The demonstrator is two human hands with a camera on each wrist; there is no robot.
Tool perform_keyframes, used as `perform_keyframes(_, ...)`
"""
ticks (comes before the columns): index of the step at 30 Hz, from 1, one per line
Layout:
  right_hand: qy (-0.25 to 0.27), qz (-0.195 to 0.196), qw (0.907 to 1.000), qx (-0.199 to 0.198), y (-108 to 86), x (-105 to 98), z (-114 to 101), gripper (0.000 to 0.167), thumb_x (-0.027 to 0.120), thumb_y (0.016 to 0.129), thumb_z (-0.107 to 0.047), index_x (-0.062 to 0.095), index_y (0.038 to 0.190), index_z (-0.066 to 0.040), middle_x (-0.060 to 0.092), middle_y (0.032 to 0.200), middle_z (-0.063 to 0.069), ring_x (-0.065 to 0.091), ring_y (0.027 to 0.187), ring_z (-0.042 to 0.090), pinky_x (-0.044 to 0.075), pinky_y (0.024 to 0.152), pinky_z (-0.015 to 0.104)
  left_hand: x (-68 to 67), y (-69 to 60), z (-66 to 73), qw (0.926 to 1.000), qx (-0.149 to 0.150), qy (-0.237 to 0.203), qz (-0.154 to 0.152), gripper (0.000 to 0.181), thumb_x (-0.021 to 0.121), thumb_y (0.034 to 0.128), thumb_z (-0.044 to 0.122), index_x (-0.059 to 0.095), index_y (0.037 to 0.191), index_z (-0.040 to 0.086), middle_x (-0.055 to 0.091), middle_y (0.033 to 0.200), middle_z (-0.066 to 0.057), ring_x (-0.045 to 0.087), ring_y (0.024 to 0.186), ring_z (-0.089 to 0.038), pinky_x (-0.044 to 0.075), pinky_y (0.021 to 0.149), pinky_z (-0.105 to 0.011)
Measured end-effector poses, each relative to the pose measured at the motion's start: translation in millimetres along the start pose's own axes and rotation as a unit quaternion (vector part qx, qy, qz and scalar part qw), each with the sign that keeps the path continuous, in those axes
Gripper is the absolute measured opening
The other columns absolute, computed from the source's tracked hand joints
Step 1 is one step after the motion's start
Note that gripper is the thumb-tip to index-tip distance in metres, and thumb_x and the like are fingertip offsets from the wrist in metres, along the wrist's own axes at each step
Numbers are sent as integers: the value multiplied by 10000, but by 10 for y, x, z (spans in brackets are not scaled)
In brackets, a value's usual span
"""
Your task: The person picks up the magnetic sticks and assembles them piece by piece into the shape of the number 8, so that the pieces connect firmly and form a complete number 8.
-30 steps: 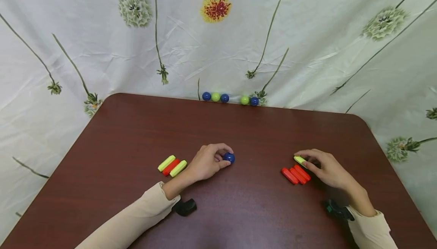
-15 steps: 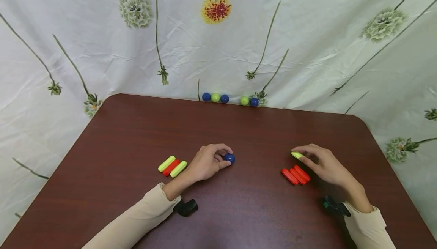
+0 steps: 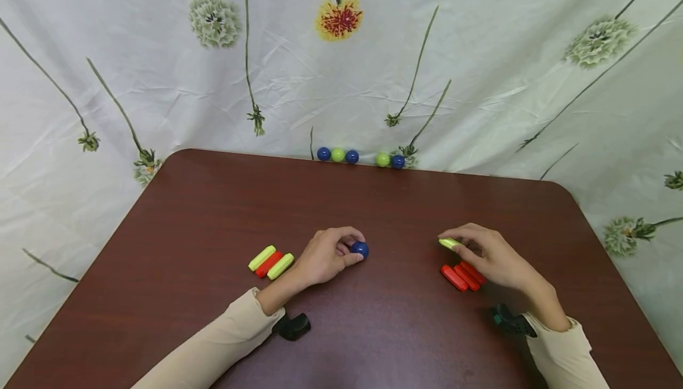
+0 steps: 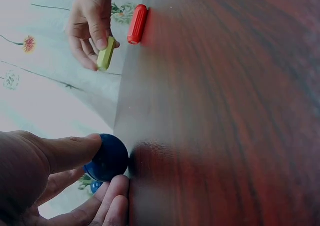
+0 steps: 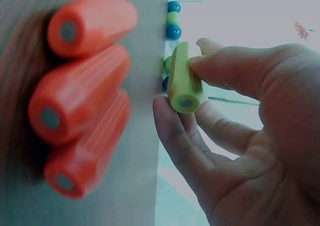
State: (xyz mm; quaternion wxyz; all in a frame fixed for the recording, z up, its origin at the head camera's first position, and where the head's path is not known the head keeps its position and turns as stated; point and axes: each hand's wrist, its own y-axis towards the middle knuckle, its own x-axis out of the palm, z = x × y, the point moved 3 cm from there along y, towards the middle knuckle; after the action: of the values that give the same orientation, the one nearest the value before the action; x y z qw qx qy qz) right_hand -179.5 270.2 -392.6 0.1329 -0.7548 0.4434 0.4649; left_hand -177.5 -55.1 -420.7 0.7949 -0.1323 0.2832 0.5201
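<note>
Left hand [image 3: 324, 257] pinches 1 blue ball [image 3: 360, 250], mid-tabletop [image 3: 373, 324] | right hand [image 3: 493, 257] pinches 1 yellow bar [image 3: 448, 242], raised beyond 3 red bars [image 3: 466, 278] | left: 2 yellow bars [image 3: 262, 258], 1 red bar [image 3: 269, 264] | far edge: 3 blue balls [image 3: 352, 156], 2 green balls [image 3: 338, 155]

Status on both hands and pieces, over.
Left hand holding blue ball. Right hand pinching yellow-green rod, off the tabletop. Three red rods near right hand, not between ball and rod.
</note>
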Motion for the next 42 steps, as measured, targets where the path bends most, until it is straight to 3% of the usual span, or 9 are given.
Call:
perform_keyframes(9,177,-165,9997,-101,78,103,-110,332,670,924,27,688,1224,-113,675,1153,-21,637,962,74,528,766,256,5,-2,-18,10000,85,39,-25,241,770,888,137,695,1116,110,697,1023,-88,663,841,-149,546,769,-261)
perform_keyframes(18,185,-150,9995,-191,211,183,-221,355,663,933,17,672,1264,-113,647,1157,-22,574,907,54,496,727,239,9,11,-34,10000,36,38,-27,242,773,886,141,695,1114,119,696,1027,-87,660,841,-145,547,771,-270)
perform_keyframes(26,210,-398,9989,-123,328,279,-354,331,648,958,-33,676,1266,-152,637,1180,-47,592,985,80,520,812,309,16,3,-23,10000,18,70,-25,242,768,890,140,691,1118,118,690,1025,-84,651,840,-139,539,769,-264)
perform_keyframes(42,546,-647,9956,-413,567,537,-590,309,624,973,-30,667,1263,-127,643,1172,-48,612,1023,91,517,870,322,24,16,-52,10000,60,40,-25,239,766,893,142,692,1119,114,691,1022,-89,658,834,-144,547,762,-274)
